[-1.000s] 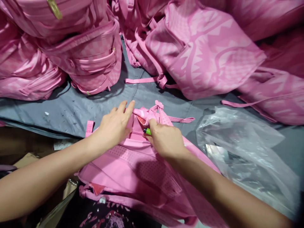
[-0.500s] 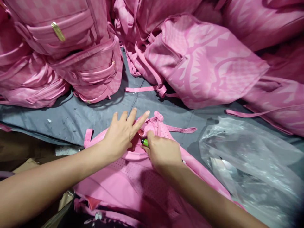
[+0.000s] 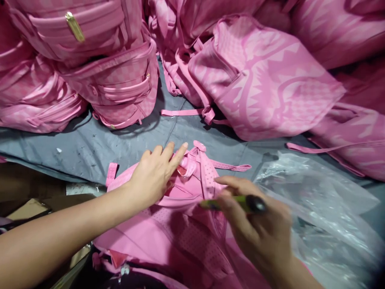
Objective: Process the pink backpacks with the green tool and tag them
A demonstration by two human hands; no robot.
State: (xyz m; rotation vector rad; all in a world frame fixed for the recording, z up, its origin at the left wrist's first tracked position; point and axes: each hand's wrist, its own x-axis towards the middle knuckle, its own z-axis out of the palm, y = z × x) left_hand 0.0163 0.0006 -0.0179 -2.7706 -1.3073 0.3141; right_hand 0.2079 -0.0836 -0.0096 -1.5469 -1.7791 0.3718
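Observation:
A pink backpack lies in front of me with its perforated back side up. My left hand rests on its upper edge, fingers stretched out and the thumb partly hidden. To the right, my right hand is closed round a slim green tool with a black end, blurred by motion so its exact kind is unclear. It hovers over the bag's right shoulder strap. Between the hands, a fold at the top of the bag shows a small red patch.
Pink checkered backpacks are stacked at the back left. More pink backpacks with a jagged pattern lie at the back right. A clear plastic bag is on the grey-covered table at right. Cardboard shows below the table's left edge.
My right hand has moved right and toward me, off the top fold, carrying the green tool, which has turned in the fingers. My left hand has stayed almost in place.

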